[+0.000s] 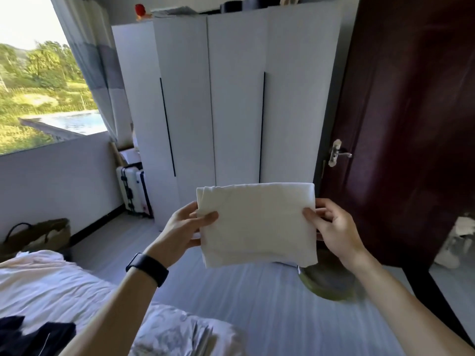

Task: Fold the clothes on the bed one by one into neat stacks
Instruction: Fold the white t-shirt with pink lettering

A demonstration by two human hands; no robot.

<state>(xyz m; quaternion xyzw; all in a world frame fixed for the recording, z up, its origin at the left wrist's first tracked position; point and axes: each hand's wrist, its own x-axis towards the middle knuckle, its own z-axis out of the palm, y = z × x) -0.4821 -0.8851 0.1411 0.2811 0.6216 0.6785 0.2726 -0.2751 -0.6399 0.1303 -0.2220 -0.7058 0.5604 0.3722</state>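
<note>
Cream cotton garment [257,224], folded to a flat rectangle, held upright in the air above the bed [257,304]. Left hand [185,227] and right hand [331,227] pinch its side edges. Likely light, soft, limp; best supported at both edges.

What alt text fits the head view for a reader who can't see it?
The left hand and right hand pinch a folded white cloth by its side edges, held up above the bed. A white garment and a dark garment lie on it at left; a white wardrobe stands behind.
</note>
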